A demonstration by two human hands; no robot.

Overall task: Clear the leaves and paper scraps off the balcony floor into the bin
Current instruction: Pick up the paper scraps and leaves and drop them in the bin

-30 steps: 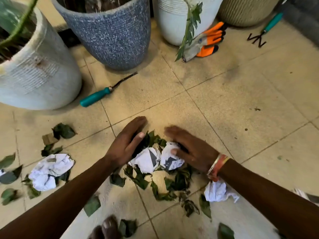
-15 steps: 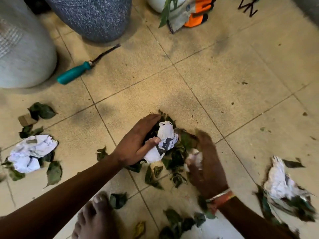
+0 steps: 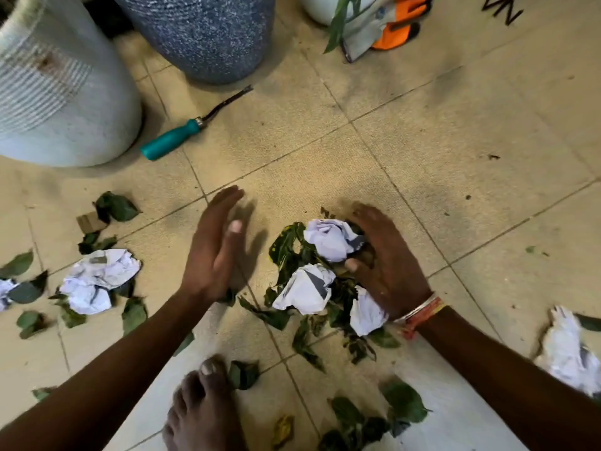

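Three crumpled paper balls (image 3: 330,237) (image 3: 305,289) (image 3: 366,315) lie in a heap of dark green leaves (image 3: 286,252) on the tiled floor. My right hand (image 3: 387,265) cups the heap's right side, fingers curved over the top ball, thumb against it. Left of the heap, my left hand (image 3: 214,252) hovers with fingers straight, touching nothing. More paper (image 3: 94,278) and leaves (image 3: 117,206) lie at the left. Another paper wad (image 3: 567,349) is at the right edge, and loose leaves (image 3: 403,405) lie near the bottom. No bin is in view.
A pale ribbed pot (image 3: 55,92) and a speckled blue pot (image 3: 201,30) stand at the back left. A teal-handled tool (image 3: 172,141) lies between them and my hands. Orange gloves (image 3: 396,24) lie at the back. My bare foot (image 3: 201,411) is below the left arm.
My left hand has let go of the heap and swung out to the left. My right hand stays against the heap, now on its right side.
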